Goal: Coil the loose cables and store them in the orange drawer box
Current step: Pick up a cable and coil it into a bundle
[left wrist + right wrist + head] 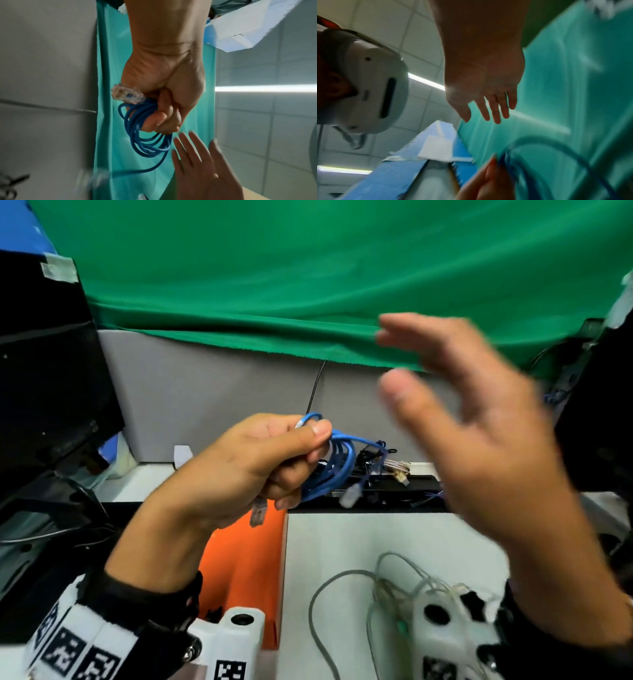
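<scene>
My left hand grips a coiled blue network cable above the table. Several loops hang from the curled fingers, and a clear plug sticks out beside the palm. Another clear plug dangles from the coil. My right hand is raised to the right of the coil, blurred, fingers spread and holding nothing. The orange drawer box lies below my left hand, partly hidden by the wrist. Loose grey and clear cables lie on the white table near my right wrist.
A tangle of dark cables and a braided plug lies on a black strip at the back of the table. A black monitor stands at the left. A green cloth hangs over a grey partition behind.
</scene>
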Demonstrator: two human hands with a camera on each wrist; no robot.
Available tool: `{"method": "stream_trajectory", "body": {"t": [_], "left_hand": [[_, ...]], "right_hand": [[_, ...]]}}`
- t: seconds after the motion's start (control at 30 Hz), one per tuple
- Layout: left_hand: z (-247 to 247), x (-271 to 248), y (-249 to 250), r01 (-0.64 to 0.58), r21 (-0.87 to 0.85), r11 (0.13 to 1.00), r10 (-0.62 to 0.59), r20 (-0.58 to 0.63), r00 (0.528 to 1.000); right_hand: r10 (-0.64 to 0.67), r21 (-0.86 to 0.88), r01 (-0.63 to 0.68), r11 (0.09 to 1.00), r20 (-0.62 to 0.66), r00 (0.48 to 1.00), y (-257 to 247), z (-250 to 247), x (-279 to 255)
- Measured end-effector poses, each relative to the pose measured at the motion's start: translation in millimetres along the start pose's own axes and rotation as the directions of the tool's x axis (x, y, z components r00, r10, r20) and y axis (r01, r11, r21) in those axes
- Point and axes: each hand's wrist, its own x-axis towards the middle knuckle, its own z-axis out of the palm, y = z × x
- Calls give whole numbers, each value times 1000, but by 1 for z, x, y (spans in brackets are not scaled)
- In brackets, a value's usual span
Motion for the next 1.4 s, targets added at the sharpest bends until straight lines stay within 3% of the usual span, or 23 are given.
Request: {"method": "stream_trajectory", "body": {"t": [0.07, 0.1, 0.23, 0.3, 0.4, 0.47, 0.5, 0.57, 0.6, 0.63, 0.7, 0.83, 0.9, 1.03, 1.17, 1.27, 1.4], "left_hand": [[3, -2, 0, -23, -101, 995, 29, 64, 998], [4, -2, 1, -28, -152, 988, 42, 86, 995], [4, 1, -1, 36, -469, 883, 71, 207, 976], [6, 3, -3, 56, -566, 823, 85, 219, 972], [15, 8, -2, 5, -583, 812, 62, 95, 994], [21, 11, -1, -39, -581, 813, 41, -9, 999], [23, 13, 0, -65, -585, 809, 37, -59, 998], [23, 15, 1, -118, -592, 798, 27, -160, 987], [22, 16, 2, -136, -593, 794, 20, -198, 980], [21, 16, 3, -148, -591, 793, 13, -226, 974], [22, 16, 3, -155, -571, 806, -3, -265, 964], [27, 17, -2, -170, -448, 877, 9, -339, 941], [30, 17, -2, -189, -377, 907, 52, -345, 937], [28, 13, 3, -193, -382, 904, 72, -311, 948], [23, 9, 6, -170, -375, 912, 78, -249, 966], [21, 8, 6, -161, -322, 933, 92, -217, 972], [27, 10, 7, -174, -267, 948, 97, -279, 955]], "right_hand": [[40, 21, -46, 999, 217, 975, -4, 30, -6], [78, 60, -96, 994, 252, 965, -2, 43, -9], [246, 370, -269, 889, 109, 963, 5, 66, -12], [324, 376, -330, 866, 81, 942, 3, 67, -11], [368, 224, -360, 906, 7, 930, -1, 63, -9], [415, 258, -393, 883, -35, 909, 3, 61, -8], [463, 367, -427, 826, -11, 886, 5, 61, -7], [521, 648, -467, 601, 126, 845, 5, 63, -6], [507, 717, -465, 519, 180, 843, 4, 66, -6], [490, 739, -459, 493, 200, 848, 5, 70, -7], [462, 709, -444, 547, 187, 867, 4, 77, -9], [423, 436, -407, 802, 66, 904, 8, 82, -9], [429, 423, -420, 803, 79, 900, 9, 78, -7], [506, 560, -539, 629, 232, 831, 4, 66, -4], [453, 614, -531, 585, 295, 841, 10, 63, -4], [389, 595, -491, 637, 302, 871, 15, 63, -5], [306, 364, -372, 854, 226, 925, 16, 62, -5]]}}
